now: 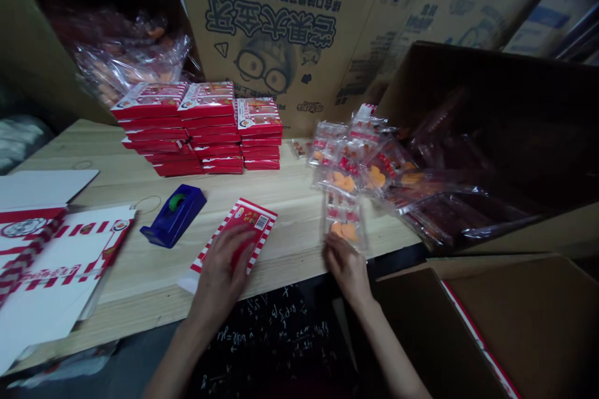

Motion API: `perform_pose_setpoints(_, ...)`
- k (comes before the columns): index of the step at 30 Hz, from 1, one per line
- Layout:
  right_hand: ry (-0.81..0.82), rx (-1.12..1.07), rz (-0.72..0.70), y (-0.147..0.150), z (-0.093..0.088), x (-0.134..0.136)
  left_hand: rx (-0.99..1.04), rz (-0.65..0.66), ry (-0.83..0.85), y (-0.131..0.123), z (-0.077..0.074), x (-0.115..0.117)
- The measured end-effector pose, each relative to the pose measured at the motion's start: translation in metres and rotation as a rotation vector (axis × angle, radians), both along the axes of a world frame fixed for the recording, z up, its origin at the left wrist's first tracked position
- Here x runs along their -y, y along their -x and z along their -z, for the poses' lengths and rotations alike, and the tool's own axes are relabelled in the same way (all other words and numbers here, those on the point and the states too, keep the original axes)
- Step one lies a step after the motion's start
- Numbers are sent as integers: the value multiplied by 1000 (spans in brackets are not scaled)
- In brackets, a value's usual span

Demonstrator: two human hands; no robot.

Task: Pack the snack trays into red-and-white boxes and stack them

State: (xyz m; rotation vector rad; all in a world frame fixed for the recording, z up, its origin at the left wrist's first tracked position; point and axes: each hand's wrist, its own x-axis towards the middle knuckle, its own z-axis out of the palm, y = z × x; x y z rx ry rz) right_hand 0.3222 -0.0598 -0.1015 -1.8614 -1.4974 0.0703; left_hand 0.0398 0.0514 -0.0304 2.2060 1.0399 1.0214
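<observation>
My left hand (223, 268) rests flat on a red-and-white striped flat box (248, 223) that lies near the front edge of the wooden table (290, 199). My right hand (345, 267) touches the near end of a clear plastic packet with orange pieces (343, 217), gripping its edge. More clear packets (355, 159) lie in a loose heap just behind it.
Stacks of red boxes (201, 128) stand at the back. A blue tape dispenser (174, 214) sits left of my left hand. Flat unfolded cartons (60, 249) lie at the left. Open cardboard boxes stand at back left (93, 31), right (491, 124) and lower right (491, 324).
</observation>
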Motion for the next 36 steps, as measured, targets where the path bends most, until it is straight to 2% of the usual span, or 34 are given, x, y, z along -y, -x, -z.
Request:
perform_pose_setpoints(3,-52,-68,-77,20,-3,12,32,44,52,-14,6,16)
perform_pose_setpoints(6,-90,-68,122,12,-3,7,19,92,135,-30,20,30)
perform_pose_setpoints(8,-23,-46,256,1,0,-2,-24,141,147,-46,28,38)
perform_pose_setpoints(11,84,-60,298,-12,5,-11,-121,207,81,-79,35,40)
perform_pose_setpoints(14,89,-151,306,-16,7,-8,-229,220,27,-121,36,23)
perform_pose_setpoints(18,27,-523,318,-18,6,2,-309,230,152,-174,39,-26)
perform_pose_setpoints(21,-38,-721,230,-14,1,12,-295,290,206,-199,42,-60)
perform_pose_setpoints(23,-39,-813,148,-9,-8,22,-280,319,227,-204,42,-71)
perform_pose_setpoints(26,-15,-969,32,-4,-30,44,-228,339,233,-193,34,-70)
perform_pose_setpoints(29,67,-1011,-62,-8,-55,65,-155,378,273,-159,13,-54)
perform_pose_setpoints(31,134,-995,-127,-13,-70,75,-121,518,483,-125,-4,-42)
perform_pose_setpoints(33,205,-972,-212,-14,-83,77,-64,681,812,-87,-17,-29)
perform_pose_setpoints(34,235,-959,-267,-13,-88,75,-12,725,961,-67,-20,-21)
perform_pose_setpoints(36,289,-926,-393,-4,-95,65,122,722,1199,-27,-19,-2)
